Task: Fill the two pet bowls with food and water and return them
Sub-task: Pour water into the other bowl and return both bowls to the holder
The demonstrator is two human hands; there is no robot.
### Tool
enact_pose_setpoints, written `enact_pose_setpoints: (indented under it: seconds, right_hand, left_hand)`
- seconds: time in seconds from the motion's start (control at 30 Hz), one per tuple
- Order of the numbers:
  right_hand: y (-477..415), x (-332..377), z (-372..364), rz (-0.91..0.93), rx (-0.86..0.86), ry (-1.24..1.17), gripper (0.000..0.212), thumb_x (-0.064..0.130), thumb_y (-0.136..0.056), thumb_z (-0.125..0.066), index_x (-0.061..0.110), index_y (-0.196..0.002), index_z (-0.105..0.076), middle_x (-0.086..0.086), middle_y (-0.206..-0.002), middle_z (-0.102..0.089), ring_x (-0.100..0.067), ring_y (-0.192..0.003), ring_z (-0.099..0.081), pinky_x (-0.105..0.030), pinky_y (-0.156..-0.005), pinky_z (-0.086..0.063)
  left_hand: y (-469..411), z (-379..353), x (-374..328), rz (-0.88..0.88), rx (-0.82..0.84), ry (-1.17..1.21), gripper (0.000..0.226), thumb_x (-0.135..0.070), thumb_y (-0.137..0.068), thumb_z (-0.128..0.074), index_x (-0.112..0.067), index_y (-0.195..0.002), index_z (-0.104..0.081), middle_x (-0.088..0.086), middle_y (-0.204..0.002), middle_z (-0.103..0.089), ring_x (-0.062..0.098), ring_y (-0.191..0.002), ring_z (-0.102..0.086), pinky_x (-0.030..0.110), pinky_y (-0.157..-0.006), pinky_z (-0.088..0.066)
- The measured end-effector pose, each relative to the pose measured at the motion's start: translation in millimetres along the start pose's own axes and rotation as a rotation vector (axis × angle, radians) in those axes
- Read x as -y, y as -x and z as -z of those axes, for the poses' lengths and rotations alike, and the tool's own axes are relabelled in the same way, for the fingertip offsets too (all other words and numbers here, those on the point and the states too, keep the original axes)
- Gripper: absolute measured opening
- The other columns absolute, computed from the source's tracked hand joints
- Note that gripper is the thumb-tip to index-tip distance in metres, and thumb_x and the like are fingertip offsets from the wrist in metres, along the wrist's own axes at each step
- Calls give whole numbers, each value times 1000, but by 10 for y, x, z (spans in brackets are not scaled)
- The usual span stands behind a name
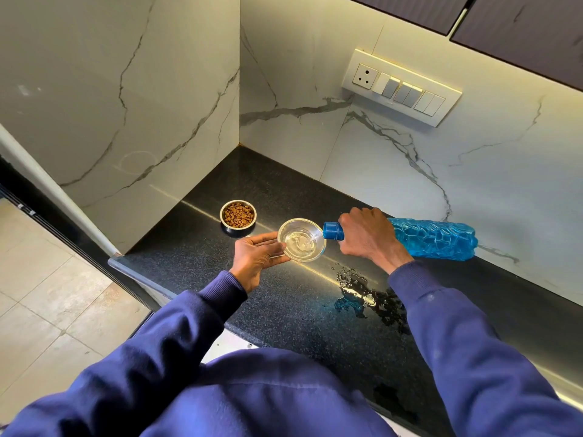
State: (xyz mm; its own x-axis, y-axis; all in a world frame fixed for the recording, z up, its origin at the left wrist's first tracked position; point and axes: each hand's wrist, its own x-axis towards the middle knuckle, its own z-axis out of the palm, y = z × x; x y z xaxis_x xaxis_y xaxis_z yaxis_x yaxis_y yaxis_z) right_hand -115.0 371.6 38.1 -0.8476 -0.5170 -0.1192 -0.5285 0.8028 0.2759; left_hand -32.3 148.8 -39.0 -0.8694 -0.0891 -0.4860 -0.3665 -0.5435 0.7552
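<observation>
Your right hand (pixel 367 236) grasps the blue water bottle (pixel 432 238) near its neck, fingers clenched around the body. You hold the bottle almost level above the counter (pixel 284 307), with its blue cap end (pixel 332 231) pointing left and sitting at the right rim of the clear bowl (pixel 301 239). A thin stream of water runs from the cap end into the clear bowl, which already holds a shallow pool.

Your left hand (pixel 257 258) steadies the clear bowl from its left side. The fingers (pixel 268 239) curve around the rim and the underside, and the thumb lies against the near edge. You cannot tell from this view whether the bowl rests on the counter or is lifted slightly off it.

The steel bowl (pixel 238 217) stands on the counter just behind and to the left of the clear bowl, near the corner where the two marble wall panels (pixel 315 121) meet. It is filled with brown kibble (pixel 238 214) to near the rim. The two bowls are close but not touching.

A puddle of spilled water (pixel 359 291) lies on the counter in front of the bottle, below your right wrist. A switch plate (pixel 402 86) is mounted on the right wall panel above the bottle.
</observation>
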Motion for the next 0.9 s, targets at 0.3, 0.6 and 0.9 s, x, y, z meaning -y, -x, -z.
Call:
enact_pose_setpoints:
  seconds: [0.3, 0.6, 0.9]
  right_hand:
    - [19, 4, 50, -16, 9, 12, 41, 41, -91, -62, 12, -119, -63, -7, -101, -69, -23, -93, -68, -36, -87, -49]
    - [50, 9, 64, -18, 4, 10, 41, 41, -91, -62, 12, -119, -64, -7, -99, -69, -22, -91, -68, -36, -87, -49]
    - [58, -13, 91, -14, 0, 11, 41, 41, -90, -62, 12, -119, -63, -7, -99, -69, -21, -91, -67, -36, -88, -49]
  left_hand:
    - [3, -15, 28, -14, 6, -5, 18, 15, -85, -67, 8, -101, -69, 15, -83, -77, 21, -69, -76, 36, -67, -65]
    - [-6, -6, 53, -21, 9, -5, 21, 13, -84, -68, 9, -105, -69, 18, -88, -76, 22, -71, -76, 37, -69, -65]
    - [5, 5, 54, -18, 8, -11, 27, 13, -84, -69, 13, -111, -67, 19, -90, -76, 24, -73, -76, 37, -68, -65]
